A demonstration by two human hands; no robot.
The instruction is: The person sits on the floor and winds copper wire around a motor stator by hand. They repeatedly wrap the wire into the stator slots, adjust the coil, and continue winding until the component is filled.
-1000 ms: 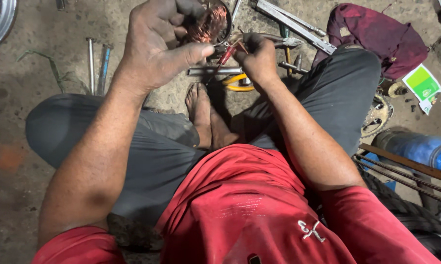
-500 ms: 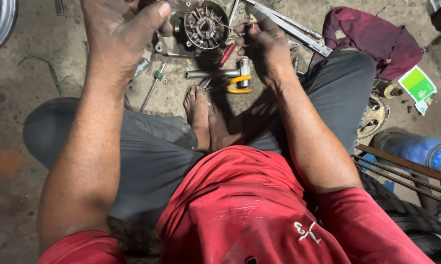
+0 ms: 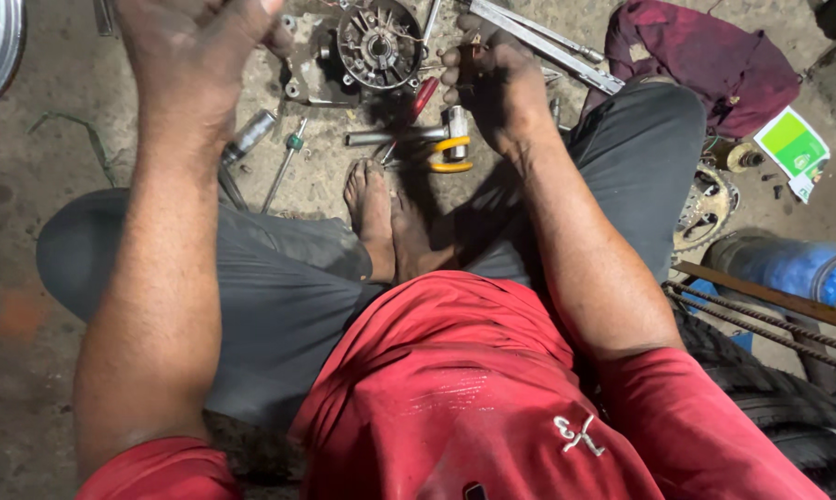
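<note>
Seat: the person sits on the concrete floor (image 3: 29,278) with knees spread and bare feet (image 3: 381,218) drawn in, which leaves a working patch just beyond the toes.
Left hand: the left hand (image 3: 196,46) is raised close to the camera, its back to the lens and fingers curled; I cannot tell whether it holds anything.
Right hand: the right hand (image 3: 492,79) is lowered beside the round part, fingers closed narrow around a small dark piece that is too hidden to name.
Hand tools: a socket (image 3: 249,137), a thin green-collared driver (image 3: 284,162), a red-handled screwdriver (image 3: 418,102) and a yellow-banded tool (image 3: 453,153) lie just past the feet, apparently fanned out within easy reach.
Round part: the round finned metal part (image 3: 378,42), on its grey housing, lies on the floor just left of the right hand, open face up so its inside is reachable.
Right side: a long metal bar (image 3: 548,42), a maroon cloth (image 3: 705,56), a sprocket (image 3: 705,213) and a blue container (image 3: 788,268) lie apart, seemingly set aside.
</note>
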